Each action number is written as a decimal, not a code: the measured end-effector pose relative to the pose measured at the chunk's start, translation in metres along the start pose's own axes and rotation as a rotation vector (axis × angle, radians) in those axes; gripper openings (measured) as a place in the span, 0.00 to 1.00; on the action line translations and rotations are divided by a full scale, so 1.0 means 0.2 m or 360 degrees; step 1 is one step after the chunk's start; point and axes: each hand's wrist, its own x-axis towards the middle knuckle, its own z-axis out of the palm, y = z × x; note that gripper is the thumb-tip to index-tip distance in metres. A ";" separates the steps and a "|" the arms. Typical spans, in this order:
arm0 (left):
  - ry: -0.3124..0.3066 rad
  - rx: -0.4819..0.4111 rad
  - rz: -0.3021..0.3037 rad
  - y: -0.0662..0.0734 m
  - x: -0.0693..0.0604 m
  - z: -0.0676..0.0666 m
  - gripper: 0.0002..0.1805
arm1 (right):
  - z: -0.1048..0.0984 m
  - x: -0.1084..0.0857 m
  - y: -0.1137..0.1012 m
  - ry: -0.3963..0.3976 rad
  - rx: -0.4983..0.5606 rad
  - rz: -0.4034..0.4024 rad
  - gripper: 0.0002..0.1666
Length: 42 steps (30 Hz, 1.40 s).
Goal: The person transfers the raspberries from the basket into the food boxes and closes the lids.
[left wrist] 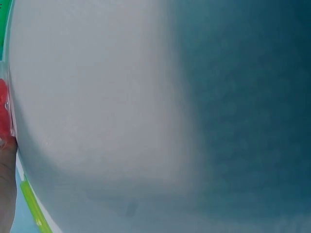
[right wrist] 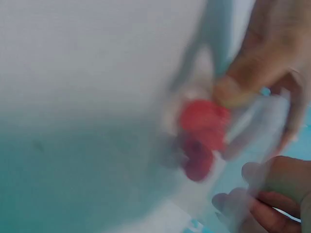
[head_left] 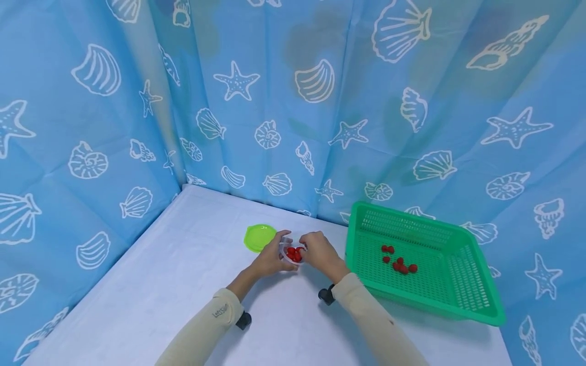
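Note:
My left hand (head_left: 271, 257) holds a small clear cup (head_left: 295, 263) with several red berries (head_left: 293, 253) in it. In the left wrist view, the left thumb (left wrist: 7, 189) presses on the cup's side at the left edge. My right hand (head_left: 320, 252) is at the cup's right side, with bent fingers over the rim. The right wrist view is blurred. There, the right hand (right wrist: 279, 194) shows its fingertips apart, with no berry between them, beside the red berries (right wrist: 201, 131). A bright green lid (head_left: 259, 238) lies just behind the left hand.
At the right stands a green plastic basket (head_left: 426, 300) with slotted walls. Several red berries (head_left: 400, 266) lie on its floor. A white cloth (head_left: 183, 244) covers the table, and a blue shell-patterned curtain (head_left: 274, 101) hangs behind and at the left.

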 end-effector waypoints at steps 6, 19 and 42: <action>0.0003 0.0043 0.0002 0.00 -0.01 -0.02 0.57 | -0.19 0.00 0.03 0.0062 0.0057 -0.0166 0.12; -0.0034 0.0028 -0.0009 -0.02 -0.02 -0.04 0.55 | -0.56 -0.03 0.54 0.0270 0.0269 -0.0200 0.11; -0.0048 0.0047 -0.0006 0.02 0.00 -0.01 0.56 | -0.53 -0.25 1.12 -0.0061 0.0127 0.0314 0.16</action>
